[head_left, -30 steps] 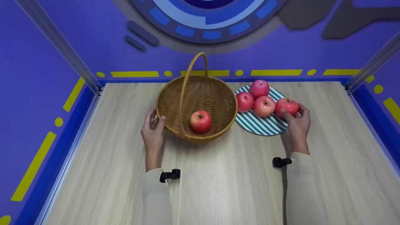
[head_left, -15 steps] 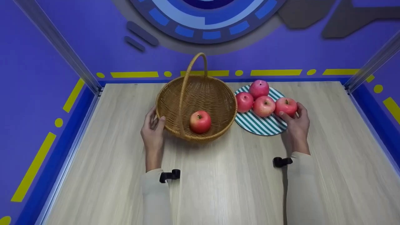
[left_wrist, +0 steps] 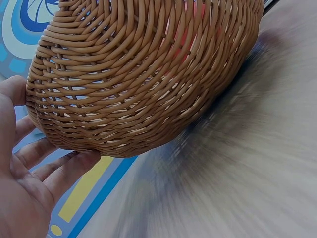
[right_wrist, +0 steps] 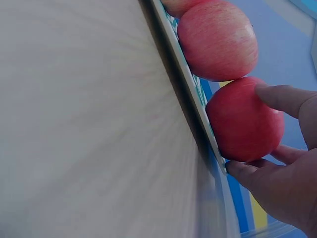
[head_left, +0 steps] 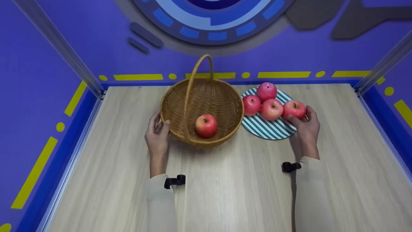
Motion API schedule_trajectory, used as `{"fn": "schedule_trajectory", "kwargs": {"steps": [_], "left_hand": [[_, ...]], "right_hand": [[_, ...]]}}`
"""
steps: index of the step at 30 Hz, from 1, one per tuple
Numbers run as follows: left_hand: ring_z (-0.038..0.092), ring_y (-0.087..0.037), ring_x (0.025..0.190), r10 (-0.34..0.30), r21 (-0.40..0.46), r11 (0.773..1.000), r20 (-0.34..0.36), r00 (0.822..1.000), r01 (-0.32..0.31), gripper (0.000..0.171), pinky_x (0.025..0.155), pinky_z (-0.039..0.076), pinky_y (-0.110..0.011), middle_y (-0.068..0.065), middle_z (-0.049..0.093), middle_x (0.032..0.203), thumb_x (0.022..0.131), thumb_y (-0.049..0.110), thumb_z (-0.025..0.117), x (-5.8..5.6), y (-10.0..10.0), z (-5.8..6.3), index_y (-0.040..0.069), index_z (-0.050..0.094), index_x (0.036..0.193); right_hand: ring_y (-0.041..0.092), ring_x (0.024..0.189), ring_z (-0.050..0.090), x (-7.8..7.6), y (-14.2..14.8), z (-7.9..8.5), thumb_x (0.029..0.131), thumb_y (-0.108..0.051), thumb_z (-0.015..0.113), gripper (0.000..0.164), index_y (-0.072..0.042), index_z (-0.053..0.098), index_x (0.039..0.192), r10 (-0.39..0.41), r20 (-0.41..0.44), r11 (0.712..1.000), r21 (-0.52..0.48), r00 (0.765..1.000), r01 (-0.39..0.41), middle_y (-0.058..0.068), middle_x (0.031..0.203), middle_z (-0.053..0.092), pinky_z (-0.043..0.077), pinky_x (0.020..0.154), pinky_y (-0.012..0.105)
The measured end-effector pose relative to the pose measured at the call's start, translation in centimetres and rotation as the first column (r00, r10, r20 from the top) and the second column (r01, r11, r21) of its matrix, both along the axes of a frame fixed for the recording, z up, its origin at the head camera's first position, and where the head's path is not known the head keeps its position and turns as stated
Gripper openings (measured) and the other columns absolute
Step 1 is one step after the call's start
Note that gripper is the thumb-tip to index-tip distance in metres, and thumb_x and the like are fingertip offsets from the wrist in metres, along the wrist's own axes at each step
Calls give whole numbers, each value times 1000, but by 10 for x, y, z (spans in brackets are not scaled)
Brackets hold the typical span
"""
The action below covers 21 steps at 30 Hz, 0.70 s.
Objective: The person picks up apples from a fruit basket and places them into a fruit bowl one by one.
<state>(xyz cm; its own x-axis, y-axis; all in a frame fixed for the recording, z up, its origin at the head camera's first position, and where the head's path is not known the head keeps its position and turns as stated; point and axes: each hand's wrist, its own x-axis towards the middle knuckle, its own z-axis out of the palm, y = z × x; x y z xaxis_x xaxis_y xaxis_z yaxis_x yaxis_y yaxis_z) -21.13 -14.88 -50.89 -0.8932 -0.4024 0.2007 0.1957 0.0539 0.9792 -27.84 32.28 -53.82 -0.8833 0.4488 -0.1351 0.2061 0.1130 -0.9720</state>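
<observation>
My left hand (head_left: 157, 136) holds the left side of a brown wicker basket (head_left: 175, 96), thumb at the rim and fingers against the outer wall. The basket has a tall arched handle, and one red apple (head_left: 206, 126) lies inside near its front. In the left wrist view the fingertips (left_wrist: 88, 157) support the basket's woven underside (left_wrist: 124, 94). On the right, my right hand (head_left: 308, 130) grips a red apple (head_left: 294, 109) between thumb and fingers at the right edge of a green-and-white striped plate (head_left: 268, 132). The right wrist view shows this apple (right_wrist: 242, 121) low at the plate's edge.
Several other apples sit on the plate: a pale red one (head_left: 272, 110) beside the gripped apple, a pink one (head_left: 251, 105) near the basket and another (head_left: 266, 91) at the back. A wooden table (head_left: 225, 187) bears everything, with blue walls (head_left: 96, 42) behind and at both sides.
My right hand and the apple in its grip have shifted very slightly left, closer to the neighbouring apple. My left hand and the basket have stayed put.
</observation>
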Motion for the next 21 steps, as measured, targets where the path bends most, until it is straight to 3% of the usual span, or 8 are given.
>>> {"fn": "schedule_trajectory", "kwargs": {"steps": [7,13,21], "left_hand": [[58,-33,135,11,-8,1000,-11,1000,-12,52,114,47,-40,-14,53,157,104,10,68,-11,-7,-23,8,55,154],[60,-29,131,7,-17,1000,-17,1000,-7,50,111,50,-39,-9,57,153,104,17,70,-10,-8,-24,14,58,152],[61,-30,129,5,5,1000,-21,1000,-5,51,110,51,-40,-12,57,152,103,14,71,-11,-8,-24,12,58,153]], "right_hand": [[18,159,25,4,-2,11,103,-16,70,82,-17,24,171,-11,-14,998,66,1000,12,4,175,24,29,122,24],[19,159,25,11,-7,25,103,-19,70,80,-13,26,169,3,-70,980,201,998,11,6,174,27,27,124,26],[20,155,34,16,-14,36,103,-25,72,75,-13,33,167,45,-122,976,215,992,-18,6,170,36,33,122,29]]}}
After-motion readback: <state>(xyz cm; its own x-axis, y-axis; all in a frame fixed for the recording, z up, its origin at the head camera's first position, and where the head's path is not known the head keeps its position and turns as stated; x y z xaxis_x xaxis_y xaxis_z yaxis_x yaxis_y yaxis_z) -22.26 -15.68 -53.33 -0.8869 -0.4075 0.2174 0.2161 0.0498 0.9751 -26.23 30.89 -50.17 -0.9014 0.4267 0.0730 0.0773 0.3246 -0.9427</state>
